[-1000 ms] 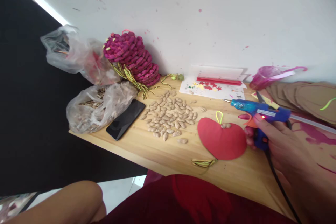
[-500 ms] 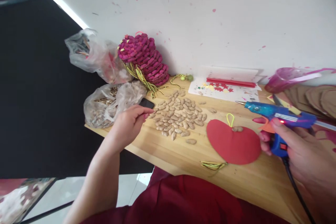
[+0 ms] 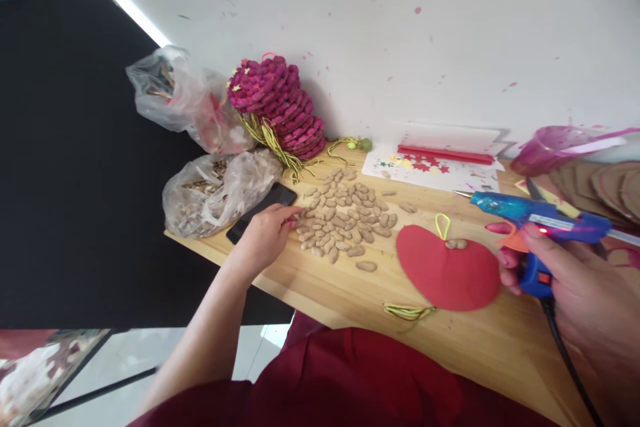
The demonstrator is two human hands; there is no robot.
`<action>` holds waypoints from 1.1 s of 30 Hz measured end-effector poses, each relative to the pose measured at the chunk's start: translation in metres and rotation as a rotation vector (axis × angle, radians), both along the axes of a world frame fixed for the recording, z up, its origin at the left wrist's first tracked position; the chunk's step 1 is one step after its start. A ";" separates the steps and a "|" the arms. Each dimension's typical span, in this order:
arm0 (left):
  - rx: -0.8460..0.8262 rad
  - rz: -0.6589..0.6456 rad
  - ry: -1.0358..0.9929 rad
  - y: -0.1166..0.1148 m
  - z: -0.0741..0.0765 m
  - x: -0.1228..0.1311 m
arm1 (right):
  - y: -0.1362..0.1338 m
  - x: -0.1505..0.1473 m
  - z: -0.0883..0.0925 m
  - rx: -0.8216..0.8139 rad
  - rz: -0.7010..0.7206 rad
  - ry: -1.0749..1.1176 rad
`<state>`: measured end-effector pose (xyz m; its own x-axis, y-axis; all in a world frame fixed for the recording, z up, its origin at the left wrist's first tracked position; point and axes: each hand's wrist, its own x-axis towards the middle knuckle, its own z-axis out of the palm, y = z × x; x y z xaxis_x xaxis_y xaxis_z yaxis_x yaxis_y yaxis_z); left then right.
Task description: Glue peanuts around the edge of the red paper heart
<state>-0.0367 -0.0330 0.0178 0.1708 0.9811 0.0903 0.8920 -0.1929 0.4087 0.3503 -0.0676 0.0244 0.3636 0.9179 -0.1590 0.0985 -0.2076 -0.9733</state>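
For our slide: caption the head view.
Left hand reaches shells; right hand holds glue gun by red heart.

No text could be read: the white label strip (image 3: 547, 219) on the blue glue gun (image 3: 500, 203) and the star sticker sheet (image 3: 435, 170) were too blurred.

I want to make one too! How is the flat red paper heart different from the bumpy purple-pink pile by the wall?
The flat red paper heart lies flat on the wooden table; the bumpy purple-pink pile rises tall against the white wall. The heart is smooth, with only one pale shell on it; the pile is covered in scale-like pieces. Both carry yellow-green string.
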 end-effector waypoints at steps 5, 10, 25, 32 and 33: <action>0.043 0.012 -0.041 0.001 0.001 0.000 | 0.001 0.003 -0.005 -0.006 -0.006 0.045; 0.159 -0.020 -0.029 0.024 -0.004 0.009 | 0.003 0.007 -0.011 0.020 0.017 0.057; 0.092 0.010 0.038 0.053 -0.002 0.016 | 0.002 -0.001 -0.006 0.021 -0.059 0.049; 0.100 0.083 0.181 0.055 0.011 0.019 | 0.003 0.006 -0.013 0.020 -0.023 0.068; 0.103 0.085 0.182 0.056 0.010 0.020 | 0.003 0.007 -0.014 0.030 -0.025 0.069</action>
